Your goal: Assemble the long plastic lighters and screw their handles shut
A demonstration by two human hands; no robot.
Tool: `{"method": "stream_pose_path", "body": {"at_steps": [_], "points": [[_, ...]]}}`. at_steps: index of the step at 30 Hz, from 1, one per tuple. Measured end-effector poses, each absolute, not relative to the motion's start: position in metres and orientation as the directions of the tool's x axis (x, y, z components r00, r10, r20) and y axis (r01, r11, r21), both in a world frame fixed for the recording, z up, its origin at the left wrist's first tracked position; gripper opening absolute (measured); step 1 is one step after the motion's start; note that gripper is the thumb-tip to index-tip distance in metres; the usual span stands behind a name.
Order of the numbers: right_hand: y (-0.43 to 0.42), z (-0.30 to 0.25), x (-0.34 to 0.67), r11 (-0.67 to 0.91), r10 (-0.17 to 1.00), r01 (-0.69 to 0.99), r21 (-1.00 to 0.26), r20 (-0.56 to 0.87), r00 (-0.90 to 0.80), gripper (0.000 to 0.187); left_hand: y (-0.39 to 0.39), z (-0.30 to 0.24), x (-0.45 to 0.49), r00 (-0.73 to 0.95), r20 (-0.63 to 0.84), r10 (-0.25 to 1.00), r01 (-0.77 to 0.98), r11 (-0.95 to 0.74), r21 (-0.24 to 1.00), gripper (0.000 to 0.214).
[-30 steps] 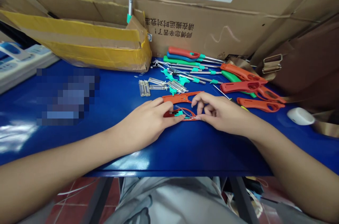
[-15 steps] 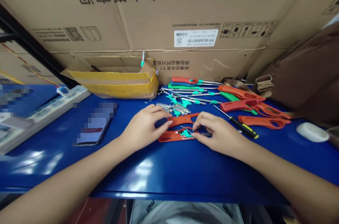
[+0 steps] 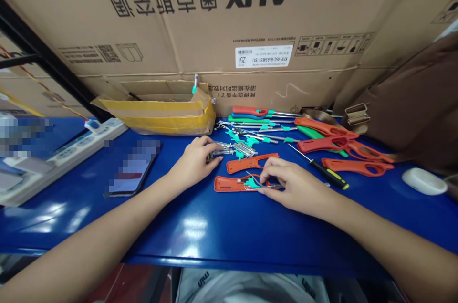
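My left hand point(image 3: 195, 162) is at the small clear cylinders point(image 3: 238, 148) with metal ends; its thumb and fingers close around one, partly hidden by the fingers. My right hand point(image 3: 295, 181) pinches at the nearer orange lighter half-shell point(image 3: 229, 184), covering its right end. Inside that shell lie a green trigger point(image 3: 252, 182), white wires and a metal tube point(image 3: 275, 186), part of which shows under my fingers. Just behind, the other orange half-shell point(image 3: 238, 165) lies open side up, its right end near my right hand.
Metal lighter tubes with green parts point(image 3: 263, 136) lie behind my hands. Orange handles point(image 3: 352, 166) and a screwdriver point(image 3: 331, 173) lie right. A phone point(image 3: 134, 172), power strip point(image 3: 82, 145) and yellow-taped box point(image 3: 161, 117) are left; a white case point(image 3: 424, 181) sits far right.
My left hand has moved away from the rear orange half-shell, back and left to the clear cylinders. My right hand stays at the nearer shell. The view has shifted slightly.
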State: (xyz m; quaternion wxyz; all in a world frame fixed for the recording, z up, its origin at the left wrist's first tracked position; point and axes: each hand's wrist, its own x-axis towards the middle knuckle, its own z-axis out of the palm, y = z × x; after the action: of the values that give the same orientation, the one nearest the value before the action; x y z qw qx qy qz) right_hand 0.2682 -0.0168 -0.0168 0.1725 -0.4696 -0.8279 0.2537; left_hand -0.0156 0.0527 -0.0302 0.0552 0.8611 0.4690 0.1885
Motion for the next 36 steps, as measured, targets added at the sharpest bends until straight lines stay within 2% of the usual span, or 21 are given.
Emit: {"method": "stream_pose_path", "body": {"at_steps": [8, 13, 14, 17, 19, 25, 30, 36], "points": [[-0.017, -0.016, 0.269, 0.44, 0.863, 0.675, -0.592, 0.07, -0.501, 0.005, 0.054, -0.029, -0.015, 0.508, 0.289, 0.811, 0.746, -0.582, 0.324, 0.014], [-0.017, -0.011, 0.268, 0.437, 0.874, 0.667, -0.604, 0.109, -0.473, 0.008, 0.042, -0.017, -0.008, 0.506, 0.313, 0.804, 0.69, -0.595, 0.412, 0.026], [-0.017, -0.011, 0.268, 0.415, 0.884, 0.663, -0.623, 0.103, -0.457, 0.009, 0.038, -0.014, -0.006, 0.525, 0.299, 0.797, 0.658, -0.603, 0.452, 0.028], [-0.018, -0.009, 0.265, 0.268, 0.92, 0.612, -0.745, 0.009, -0.392, 0.005, 0.024, -0.006, 0.001, 0.617, 0.14, 0.774, 0.474, -0.508, 0.72, 0.029], [-0.019, -0.008, 0.263, 0.135, 0.928, 0.537, -0.833, -0.084, -0.362, 0.002, 0.016, -0.003, 0.005, 0.668, 0.046, 0.743, 0.446, -0.449, 0.774, 0.029], [-0.017, -0.007, 0.261, -0.147, 0.9, 0.316, -0.937, -0.26, -0.35, 0.013, 0.006, -0.009, 0.011, 0.671, 0.025, 0.741, 0.452, -0.435, 0.779, 0.025], [-0.016, -0.008, 0.261, -0.167, 0.907, 0.199, -0.966, -0.23, -0.352, 0.016, 0.003, -0.014, 0.015, 0.655, 0.06, 0.753, 0.426, -0.434, 0.794, 0.025], [-0.021, -0.008, 0.261, -0.146, 0.893, 0.257, -0.955, -0.239, -0.382, 0.021, 0.001, -0.013, 0.015, 0.648, 0.058, 0.76, 0.439, -0.434, 0.786, 0.024]]}}
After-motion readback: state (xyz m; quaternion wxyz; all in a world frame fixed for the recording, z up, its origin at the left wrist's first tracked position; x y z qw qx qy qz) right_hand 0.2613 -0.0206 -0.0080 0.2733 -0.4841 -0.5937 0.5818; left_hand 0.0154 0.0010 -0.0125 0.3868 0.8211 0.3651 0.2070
